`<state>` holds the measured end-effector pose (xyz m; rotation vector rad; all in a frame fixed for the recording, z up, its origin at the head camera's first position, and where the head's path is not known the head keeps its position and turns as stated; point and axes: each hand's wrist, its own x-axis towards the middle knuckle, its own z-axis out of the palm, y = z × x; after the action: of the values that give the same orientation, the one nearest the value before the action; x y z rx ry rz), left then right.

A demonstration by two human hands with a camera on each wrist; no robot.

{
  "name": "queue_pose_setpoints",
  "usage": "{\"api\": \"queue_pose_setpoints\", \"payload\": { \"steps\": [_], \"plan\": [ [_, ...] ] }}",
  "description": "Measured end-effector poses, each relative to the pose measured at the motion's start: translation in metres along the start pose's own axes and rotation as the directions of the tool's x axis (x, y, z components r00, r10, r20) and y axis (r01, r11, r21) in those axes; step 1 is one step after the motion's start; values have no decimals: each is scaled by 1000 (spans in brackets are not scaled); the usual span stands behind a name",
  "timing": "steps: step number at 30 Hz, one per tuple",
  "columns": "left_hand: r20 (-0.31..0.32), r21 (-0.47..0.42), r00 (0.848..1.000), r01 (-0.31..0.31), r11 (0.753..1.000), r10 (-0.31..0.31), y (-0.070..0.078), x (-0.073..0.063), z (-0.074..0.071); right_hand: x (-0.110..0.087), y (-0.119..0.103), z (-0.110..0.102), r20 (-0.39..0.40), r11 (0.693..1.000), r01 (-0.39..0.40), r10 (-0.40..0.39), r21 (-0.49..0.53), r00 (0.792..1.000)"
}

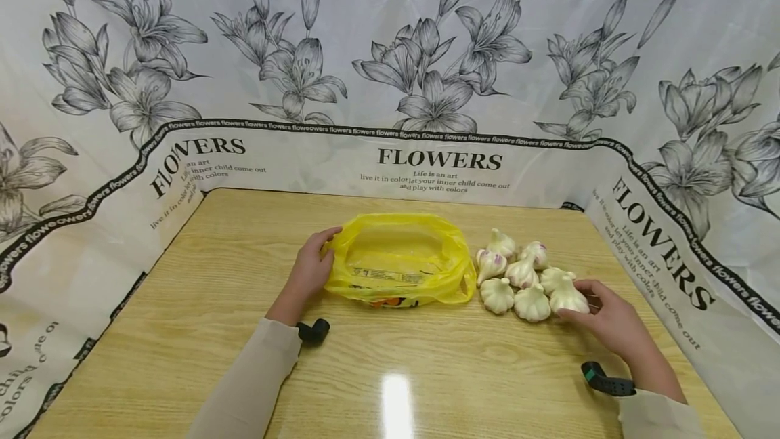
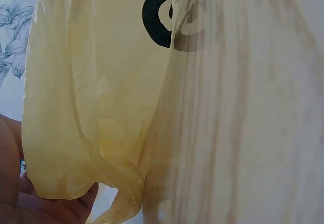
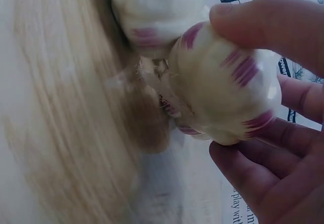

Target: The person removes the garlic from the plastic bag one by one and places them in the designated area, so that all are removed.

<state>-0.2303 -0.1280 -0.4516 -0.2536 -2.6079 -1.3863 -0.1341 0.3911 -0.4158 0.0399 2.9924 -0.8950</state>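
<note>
A yellow plastic bag lies on the table with its mouth spread wide. At its left rim my left hand pinches the plastic; in the left wrist view the fingertips curl at the bag's edge. To the bag's right sits a cluster of several white garlic bulbs, some with purple streaks. My right hand grips the bulb at the cluster's right side, a garlic bulb held between thumb and fingers in the right wrist view. Another bulb touches it there.
The wooden table carries the bag and bulbs. A white cloth with flower prints and lettering hangs behind it and along both sides. Black wrist straps with cameras are worn on both wrists.
</note>
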Motion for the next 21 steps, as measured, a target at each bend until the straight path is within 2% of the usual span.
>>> {"api": "queue_pose_setpoints", "payload": {
  "steps": [5,9,16,21],
  "plan": [
    [-1,-3,1000,-9,1000,9,0,0,0,-1,4,3,-20,1000,-4,4,13,1000],
    [2,-2,1000,-20,1000,20,-1,0,0,1,5,3,-5,1000,-16,16,20,1000],
    [2,-1,1000,-24,1000,24,-1,0,1,1,4,5,-16,1000,6,-6,-1,1000],
    [6,2,1000,-13,1000,13,0,-1,1,1,5,5,-6,1000,-6,6,-17,1000]
  ]
}}
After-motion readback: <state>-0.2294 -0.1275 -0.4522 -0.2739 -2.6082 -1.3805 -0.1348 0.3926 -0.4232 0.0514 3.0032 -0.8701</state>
